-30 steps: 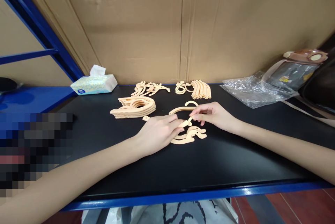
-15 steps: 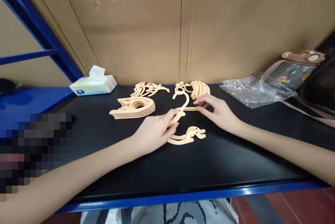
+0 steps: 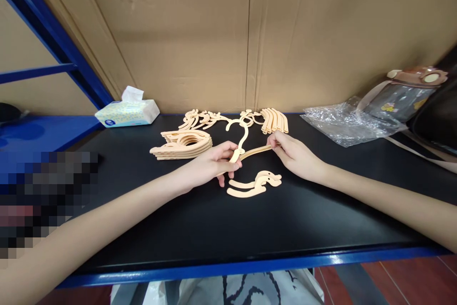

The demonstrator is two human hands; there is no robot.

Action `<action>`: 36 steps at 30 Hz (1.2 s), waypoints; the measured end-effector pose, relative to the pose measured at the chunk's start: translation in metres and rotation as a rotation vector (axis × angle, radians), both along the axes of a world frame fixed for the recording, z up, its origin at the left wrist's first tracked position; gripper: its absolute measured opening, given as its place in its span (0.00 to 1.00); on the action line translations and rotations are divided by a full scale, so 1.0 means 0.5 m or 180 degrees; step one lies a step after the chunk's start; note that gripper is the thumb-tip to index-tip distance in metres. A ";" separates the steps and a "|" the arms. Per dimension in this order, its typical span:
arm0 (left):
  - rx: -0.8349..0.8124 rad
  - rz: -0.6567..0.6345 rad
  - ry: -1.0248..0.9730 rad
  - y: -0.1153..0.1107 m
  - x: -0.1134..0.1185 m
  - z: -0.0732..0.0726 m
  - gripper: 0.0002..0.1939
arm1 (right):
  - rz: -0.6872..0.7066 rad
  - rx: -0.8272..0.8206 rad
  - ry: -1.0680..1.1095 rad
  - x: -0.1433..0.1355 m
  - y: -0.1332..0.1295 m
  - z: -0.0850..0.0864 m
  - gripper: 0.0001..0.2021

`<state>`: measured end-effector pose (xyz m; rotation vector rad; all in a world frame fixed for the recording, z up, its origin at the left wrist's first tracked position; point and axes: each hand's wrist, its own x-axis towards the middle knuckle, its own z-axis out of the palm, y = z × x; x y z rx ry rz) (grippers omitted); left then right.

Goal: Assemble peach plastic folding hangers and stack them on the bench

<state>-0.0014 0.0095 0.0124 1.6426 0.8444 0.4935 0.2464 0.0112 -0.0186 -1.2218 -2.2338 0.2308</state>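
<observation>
The left fingers are clamped on the lower end of a beige hook piece, whose curved top rises above them, open toward the left. The right fingers pinch the far end of a slim curved arm piece, which runs between the two hands and meets the hook piece beside the left fingertips. Just below, nearer the person, two flat curved pieces lie partly overlapping on the black table. Left of the hands sits a stack of folded beige pieces; behind are loose hooked pieces and a row of curved arms. Farther out, a tissue pack stands at left, and clear plastic and a bottle at right, before a cardboard wall.
</observation>
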 end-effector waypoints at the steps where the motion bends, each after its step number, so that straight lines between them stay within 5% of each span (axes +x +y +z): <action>1: -0.0051 0.0022 -0.0016 0.000 0.000 0.001 0.09 | -0.0023 0.0028 -0.0057 -0.001 -0.005 0.003 0.05; 13: -0.0756 0.0107 -0.0472 0.002 0.000 -0.001 0.09 | -0.0293 -0.0160 -0.0354 -0.008 -0.006 0.008 0.07; 18: -0.0725 0.0289 -0.0408 0.004 -0.001 -0.002 0.10 | -0.0041 0.0056 -0.0449 -0.005 -0.007 0.008 0.18; 25: -0.0739 0.0067 -0.0417 0.007 -0.004 -0.002 0.06 | 0.0319 0.0329 -0.0704 -0.005 -0.008 0.011 0.15; 36: -0.0762 0.0284 -0.0466 0.002 -0.002 0.002 0.17 | 0.0196 0.0615 -0.0859 -0.010 -0.009 0.006 0.15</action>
